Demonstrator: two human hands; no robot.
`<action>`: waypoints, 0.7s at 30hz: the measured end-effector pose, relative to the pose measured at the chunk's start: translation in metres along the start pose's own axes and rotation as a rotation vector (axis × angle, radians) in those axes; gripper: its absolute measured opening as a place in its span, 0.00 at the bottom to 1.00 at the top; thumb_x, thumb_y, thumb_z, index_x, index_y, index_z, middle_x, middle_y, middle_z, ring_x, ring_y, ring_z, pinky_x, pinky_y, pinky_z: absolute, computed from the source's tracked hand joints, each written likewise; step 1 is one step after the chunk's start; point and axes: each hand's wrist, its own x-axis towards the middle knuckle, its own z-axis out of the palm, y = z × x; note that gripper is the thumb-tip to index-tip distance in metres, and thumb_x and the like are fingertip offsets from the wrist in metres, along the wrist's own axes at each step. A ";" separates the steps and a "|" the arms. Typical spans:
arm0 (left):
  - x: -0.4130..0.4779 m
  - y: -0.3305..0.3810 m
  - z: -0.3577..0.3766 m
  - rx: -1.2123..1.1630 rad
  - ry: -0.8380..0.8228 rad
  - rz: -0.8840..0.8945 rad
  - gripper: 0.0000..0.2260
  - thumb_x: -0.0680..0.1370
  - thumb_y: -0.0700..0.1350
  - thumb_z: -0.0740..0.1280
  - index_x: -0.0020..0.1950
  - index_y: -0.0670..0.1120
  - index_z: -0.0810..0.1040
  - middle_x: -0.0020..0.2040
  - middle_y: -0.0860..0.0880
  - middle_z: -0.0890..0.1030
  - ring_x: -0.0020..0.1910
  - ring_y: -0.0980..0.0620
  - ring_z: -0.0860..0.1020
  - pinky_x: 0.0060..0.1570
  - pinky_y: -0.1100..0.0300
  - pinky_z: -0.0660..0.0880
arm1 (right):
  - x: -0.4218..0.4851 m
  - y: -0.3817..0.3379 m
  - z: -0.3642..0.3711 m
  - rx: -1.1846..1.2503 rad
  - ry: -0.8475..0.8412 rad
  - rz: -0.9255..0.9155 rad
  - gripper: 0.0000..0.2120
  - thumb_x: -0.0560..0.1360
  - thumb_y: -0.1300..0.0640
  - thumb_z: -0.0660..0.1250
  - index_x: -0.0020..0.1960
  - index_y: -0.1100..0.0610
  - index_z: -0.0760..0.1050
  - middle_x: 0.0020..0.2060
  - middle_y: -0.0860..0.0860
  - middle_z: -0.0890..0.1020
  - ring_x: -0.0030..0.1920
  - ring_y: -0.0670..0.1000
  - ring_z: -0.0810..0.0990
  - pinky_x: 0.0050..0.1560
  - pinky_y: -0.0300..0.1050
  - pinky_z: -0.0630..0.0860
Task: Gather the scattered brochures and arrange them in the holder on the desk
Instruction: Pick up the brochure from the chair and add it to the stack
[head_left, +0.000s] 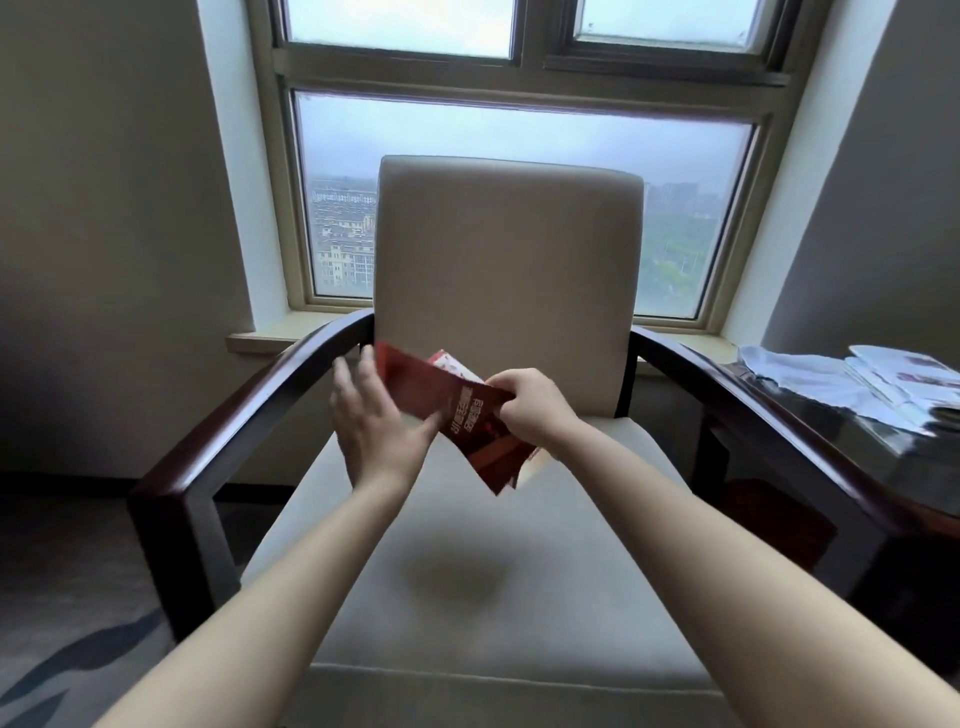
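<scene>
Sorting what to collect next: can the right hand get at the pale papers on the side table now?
Probably not yet: the right hand is shut on the red brochures, though nothing blocks the papers.

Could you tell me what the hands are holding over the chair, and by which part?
The right hand pinches a stack of red brochures at its upper long edge; the left hand steadies its lower edge with open fingers.
</scene>
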 end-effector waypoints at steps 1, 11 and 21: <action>-0.001 -0.003 0.003 -0.039 -0.032 -0.143 0.49 0.65 0.59 0.76 0.77 0.50 0.51 0.77 0.39 0.52 0.75 0.40 0.53 0.73 0.45 0.55 | -0.001 0.003 0.000 0.102 0.024 0.044 0.20 0.68 0.70 0.58 0.49 0.54 0.81 0.42 0.52 0.82 0.46 0.56 0.81 0.46 0.49 0.78; 0.005 -0.004 0.019 -0.807 -0.895 -0.765 0.36 0.71 0.75 0.47 0.51 0.49 0.80 0.43 0.47 0.83 0.46 0.45 0.78 0.60 0.46 0.68 | -0.006 0.041 -0.012 1.206 -0.125 0.362 0.15 0.78 0.71 0.57 0.49 0.55 0.78 0.37 0.53 0.80 0.34 0.47 0.79 0.32 0.36 0.79; 0.017 0.015 0.010 -0.636 -0.668 -0.598 0.13 0.79 0.34 0.61 0.63 0.35 0.74 0.52 0.38 0.80 0.40 0.45 0.80 0.36 0.52 0.81 | -0.014 0.077 0.017 0.788 0.069 0.483 0.11 0.75 0.72 0.63 0.45 0.57 0.77 0.40 0.54 0.81 0.38 0.52 0.79 0.38 0.43 0.79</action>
